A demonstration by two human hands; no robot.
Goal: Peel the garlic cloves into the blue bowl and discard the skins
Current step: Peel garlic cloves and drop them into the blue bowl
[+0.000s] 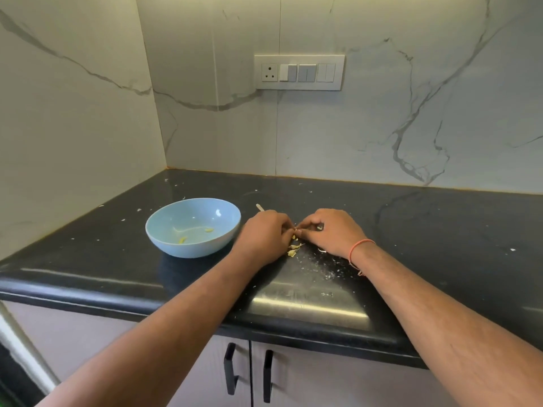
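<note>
A light blue bowl (164,230) sits on the black counter, left of my hands, with two small pale yellow garlic pieces (208,230) inside. My left hand (264,236) and my right hand (332,230) meet fingertip to fingertip just right of the bowl, both pinching a small garlic clove (296,229) that is mostly hidden between the fingers. Loose yellowish skins (293,250) lie on the counter right under the hands. A pale thin stick-like piece (259,207) pokes out behind my left hand.
The black countertop (440,230) is scattered with white skin flakes, thickest in front of my right hand. Marble walls close the back and left. A switch panel (299,72) hangs on the back wall. Cabinet doors with black handles (230,368) stand below the counter edge.
</note>
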